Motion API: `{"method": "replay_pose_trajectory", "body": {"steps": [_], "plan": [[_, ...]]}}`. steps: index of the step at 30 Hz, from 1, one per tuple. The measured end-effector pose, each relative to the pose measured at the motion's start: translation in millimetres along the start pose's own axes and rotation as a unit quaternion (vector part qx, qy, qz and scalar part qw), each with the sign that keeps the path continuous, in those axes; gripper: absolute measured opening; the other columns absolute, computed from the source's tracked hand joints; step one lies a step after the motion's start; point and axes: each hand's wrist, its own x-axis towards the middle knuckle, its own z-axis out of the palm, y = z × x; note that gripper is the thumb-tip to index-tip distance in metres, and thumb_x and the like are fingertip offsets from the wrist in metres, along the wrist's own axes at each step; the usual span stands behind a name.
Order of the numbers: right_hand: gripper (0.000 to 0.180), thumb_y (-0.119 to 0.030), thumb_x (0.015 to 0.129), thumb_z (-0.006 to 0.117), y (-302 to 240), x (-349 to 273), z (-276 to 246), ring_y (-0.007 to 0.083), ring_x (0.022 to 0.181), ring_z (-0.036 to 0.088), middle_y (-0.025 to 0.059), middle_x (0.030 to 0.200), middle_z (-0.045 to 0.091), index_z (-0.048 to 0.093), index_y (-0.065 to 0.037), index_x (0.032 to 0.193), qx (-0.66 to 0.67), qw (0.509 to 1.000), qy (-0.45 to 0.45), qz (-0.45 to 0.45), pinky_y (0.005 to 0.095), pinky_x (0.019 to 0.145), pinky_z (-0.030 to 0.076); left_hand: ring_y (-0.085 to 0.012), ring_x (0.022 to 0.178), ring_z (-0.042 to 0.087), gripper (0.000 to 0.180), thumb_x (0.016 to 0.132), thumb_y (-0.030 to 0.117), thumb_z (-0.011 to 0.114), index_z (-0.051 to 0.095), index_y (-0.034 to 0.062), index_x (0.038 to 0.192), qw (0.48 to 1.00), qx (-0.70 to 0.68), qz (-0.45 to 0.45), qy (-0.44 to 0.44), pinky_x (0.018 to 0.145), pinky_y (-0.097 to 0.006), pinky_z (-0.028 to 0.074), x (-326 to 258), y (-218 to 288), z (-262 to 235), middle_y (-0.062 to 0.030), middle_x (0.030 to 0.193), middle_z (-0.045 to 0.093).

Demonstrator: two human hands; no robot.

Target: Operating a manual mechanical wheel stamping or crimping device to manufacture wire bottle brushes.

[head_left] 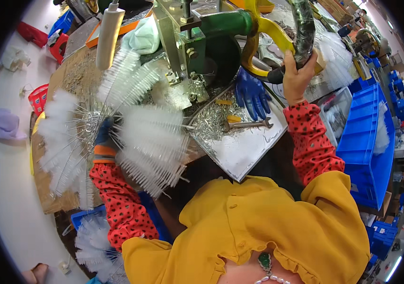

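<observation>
My left hand point(104, 136), in a blue glove with an orange cuff, is closed around the wire stems of several white bristle brushes point(152, 142). The brushes fan out on both sides of it, and the bristles partly cover the fingers. At the upper right, my right hand point(299, 75) is bare and wrapped round the lower part of a black handle point(304, 33). That handle joins the yellow lever point(277, 39) of a green press point(225, 24). Below the press head, the metal clamping block point(196, 87) stands just beyond the brushes.
A white tray point(244, 150) holds metal scraps point(211, 125), a wrench point(248, 125) and an empty blue glove point(251, 93). Blue bins point(360, 146) stand at the right. A white cylindrical handle point(110, 38) hangs at the upper left. More brushes point(93, 241) lie lower left.
</observation>
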Motion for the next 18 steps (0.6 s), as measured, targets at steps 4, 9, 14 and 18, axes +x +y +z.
{"method": "replay_pose_trajectory", "body": {"steps": [4,9,14,18], "plan": [[0.041,-0.012,0.087,0.063,-16,-4,9,0.0116,0.066,0.059,0.0064,0.084,0.058,0.037,0.001,0.116,0.004,1.000,0.020,-0.023,0.0257,0.062,0.049,-0.0203,0.091,0.061,0.037,0.092,0.022,0.057,0.055,-0.0007,0.121,0.994,-0.029,0.046,-0.093,0.088,-0.035,0.049,-10,10,-5,-0.0101,0.109,0.063],[0.037,-0.019,0.086,0.065,-39,11,-2,0.0184,0.066,0.063,0.0107,0.073,0.062,0.044,0.001,0.108,-0.024,0.998,-0.023,0.044,0.0302,0.059,0.048,-0.0216,0.101,0.059,0.036,0.092,0.019,0.055,0.054,-0.0015,0.122,0.967,0.083,0.224,-0.082,0.091,-0.036,0.048,1,1,-13,-0.0110,0.113,0.062],[0.035,-0.025,0.087,0.064,-61,84,-19,0.0151,0.064,0.061,0.0084,0.075,0.060,0.049,0.000,0.106,-0.130,0.975,-0.161,0.078,0.0272,0.056,0.048,-0.0254,0.102,0.061,0.038,0.088,0.016,0.059,0.055,0.0004,0.122,0.985,-0.049,0.152,-0.068,0.090,-0.040,0.049,20,-8,-20,-0.0162,0.118,0.061],[0.015,-0.017,0.078,0.060,-93,149,3,0.0239,0.057,0.057,0.0125,0.067,0.057,0.060,-0.002,0.082,-0.212,0.952,-0.221,-0.009,0.0348,0.053,0.043,-0.0269,0.105,0.060,0.038,0.088,0.018,0.058,0.056,-0.0009,0.122,0.980,-0.070,0.183,-0.033,0.094,-0.041,0.048,12,-12,-4,-0.0163,0.118,0.061]]}}
